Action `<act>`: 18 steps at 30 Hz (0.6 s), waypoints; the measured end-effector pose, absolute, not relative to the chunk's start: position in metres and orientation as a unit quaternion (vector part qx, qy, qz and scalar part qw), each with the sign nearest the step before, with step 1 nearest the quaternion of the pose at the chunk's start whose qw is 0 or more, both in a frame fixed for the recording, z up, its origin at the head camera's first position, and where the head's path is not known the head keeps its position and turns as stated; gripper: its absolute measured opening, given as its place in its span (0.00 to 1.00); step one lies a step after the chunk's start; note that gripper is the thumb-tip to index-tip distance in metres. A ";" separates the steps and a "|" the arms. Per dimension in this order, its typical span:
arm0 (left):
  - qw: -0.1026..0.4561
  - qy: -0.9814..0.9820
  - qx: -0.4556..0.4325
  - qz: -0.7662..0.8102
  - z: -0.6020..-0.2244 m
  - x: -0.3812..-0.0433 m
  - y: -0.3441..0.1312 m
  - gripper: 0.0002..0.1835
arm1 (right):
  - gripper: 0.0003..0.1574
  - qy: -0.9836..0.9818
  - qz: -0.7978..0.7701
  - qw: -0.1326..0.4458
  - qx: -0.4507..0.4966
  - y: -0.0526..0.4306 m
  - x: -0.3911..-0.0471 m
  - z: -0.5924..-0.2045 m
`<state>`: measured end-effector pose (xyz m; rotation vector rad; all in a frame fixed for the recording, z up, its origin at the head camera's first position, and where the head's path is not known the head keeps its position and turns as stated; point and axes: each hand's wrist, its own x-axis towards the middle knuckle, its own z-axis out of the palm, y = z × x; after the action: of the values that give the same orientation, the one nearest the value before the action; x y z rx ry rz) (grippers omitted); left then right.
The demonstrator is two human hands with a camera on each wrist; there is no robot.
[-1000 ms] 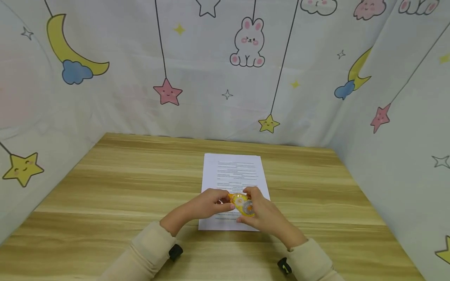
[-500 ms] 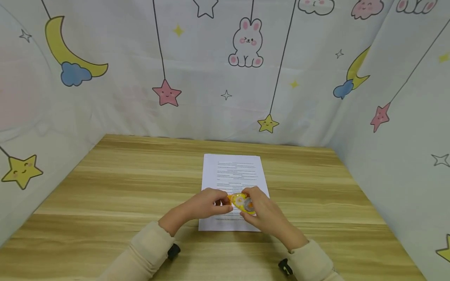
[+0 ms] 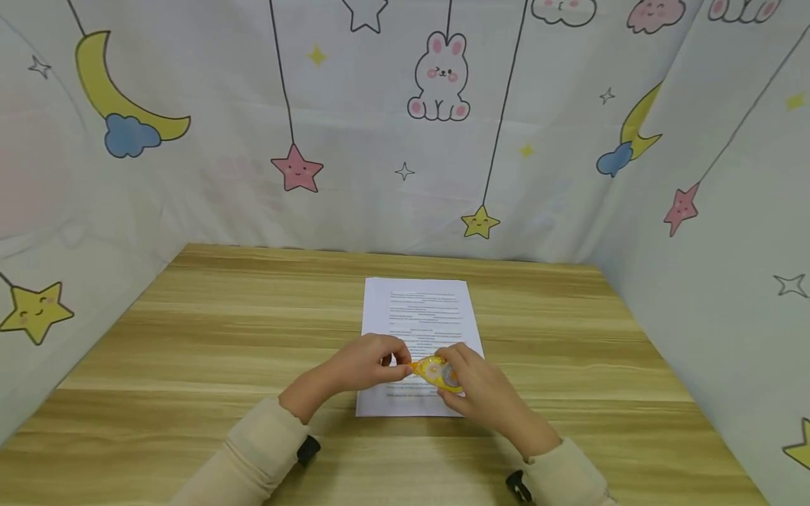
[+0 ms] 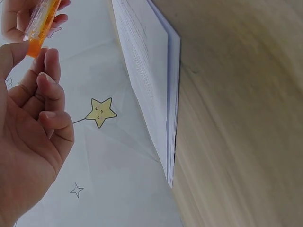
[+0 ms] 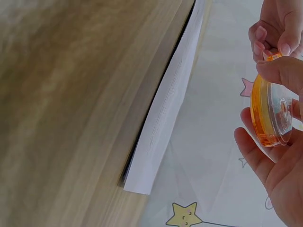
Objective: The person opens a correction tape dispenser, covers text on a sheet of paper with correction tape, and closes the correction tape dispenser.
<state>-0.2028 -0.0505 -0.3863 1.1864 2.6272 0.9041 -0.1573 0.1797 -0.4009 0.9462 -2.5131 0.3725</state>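
Over the lower half of a printed sheet (image 3: 430, 309), both hands hold a yellow-orange correction tape (image 3: 432, 370) with a see-through case. My right hand (image 3: 484, 390) grips its rounded body between thumb and fingers, the round reel partly covered. My left hand (image 3: 363, 364) pinches the narrow orange tip with thumb and forefinger. In the left wrist view, the correction tape (image 4: 42, 23) points its orange end at the left thumb, the other fingers of the left hand (image 4: 33, 127) loosely bent. The right wrist view shows the case (image 5: 265, 111) edge-on in the right hand (image 5: 284, 179).
The sheet lies on top of a thin paper stack (image 4: 173, 109), raised slightly at its edge. Beneath it is a wood-grain table (image 3: 253, 316). White cloth (image 3: 367, 98) printed with stars, moons and a rabbit hangs behind and at both sides.
The correction tape has dropped slightly and lies more level. My left fingertips have closed on its orange tip, and my right hand has shifted a little right and nearer.
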 end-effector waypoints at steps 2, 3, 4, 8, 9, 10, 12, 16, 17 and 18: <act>0.057 0.870 0.396 0.290 -0.386 -0.203 -0.049 0.07 | 0.33 -0.905 0.122 0.219 0.343 0.180 -0.156 -0.401; 0.054 0.870 0.399 0.286 -0.387 -0.203 -0.048 0.07 | 0.33 -0.905 0.115 0.223 0.344 0.180 -0.155 -0.401; 0.052 0.870 0.402 0.281 -0.387 -0.202 -0.049 0.08 | 0.32 -0.905 0.107 0.226 0.344 0.180 -0.154 -0.401; 0.043 0.872 0.412 0.262 -0.390 -0.201 -0.048 0.09 | 0.32 -0.908 0.076 0.233 0.340 0.178 -0.151 -0.401; 0.041 0.872 0.412 0.259 -0.390 -0.201 -0.048 0.09 | 0.32 -0.908 0.073 0.235 0.339 0.178 -0.151 -0.402; 0.039 0.874 0.411 0.256 -0.391 -0.200 -0.048 0.09 | 0.32 -0.908 0.069 0.236 0.338 0.178 -0.150 -0.402; 0.035 0.877 0.408 0.250 -0.392 -0.200 -0.047 0.09 | 0.32 -0.908 0.060 0.238 0.338 0.178 -0.150 -0.402; 0.027 0.886 0.390 0.249 -0.393 -0.199 -0.047 0.14 | 0.31 -0.927 0.053 0.205 0.309 0.182 -0.151 -0.400; 0.026 0.890 0.380 0.250 -0.394 -0.199 -0.047 0.16 | 0.30 -0.937 0.059 0.188 0.290 0.185 -0.153 -0.398; 0.023 0.894 0.370 0.253 -0.394 -0.199 -0.048 0.18 | 0.30 -0.946 0.068 0.169 0.269 0.188 -0.156 -0.396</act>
<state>-0.1989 -0.0478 -0.3943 1.1451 2.7671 0.7845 -0.1558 0.1882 -0.3961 0.7636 -2.6880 0.1935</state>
